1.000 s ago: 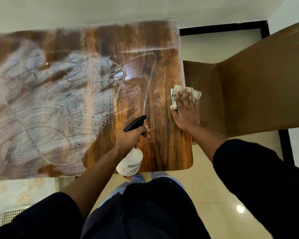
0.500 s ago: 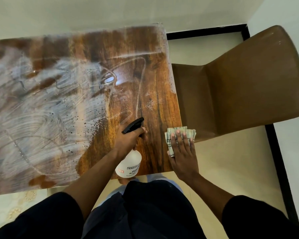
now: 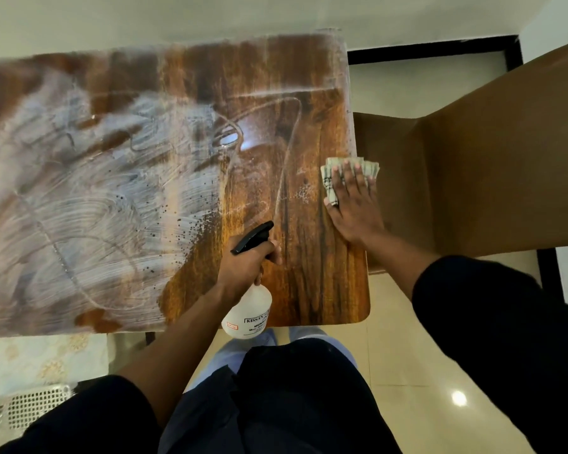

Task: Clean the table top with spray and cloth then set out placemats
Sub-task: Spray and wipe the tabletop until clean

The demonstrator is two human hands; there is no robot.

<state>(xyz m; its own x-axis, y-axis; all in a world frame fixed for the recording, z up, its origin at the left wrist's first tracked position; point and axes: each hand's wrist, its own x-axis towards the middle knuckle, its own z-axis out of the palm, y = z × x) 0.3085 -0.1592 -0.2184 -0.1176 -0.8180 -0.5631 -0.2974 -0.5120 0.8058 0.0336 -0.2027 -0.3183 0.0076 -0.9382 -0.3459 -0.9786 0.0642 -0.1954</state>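
The glossy wood-grain table (image 3: 295,158) carries white smeared streaks over its left part. Beside its right edge stands a brown moulded chair (image 3: 473,165). The white plastic spray bottle (image 3: 248,311) with black trigger head hangs at the near edge, gripped round the neck by the left hand (image 3: 246,265); what it holds cannot be seen. The right hand (image 3: 353,204) presses flat, fingers straight, on the folded checked cloth (image 3: 333,178) at the table's right edge, farther from the person than half a second ago.
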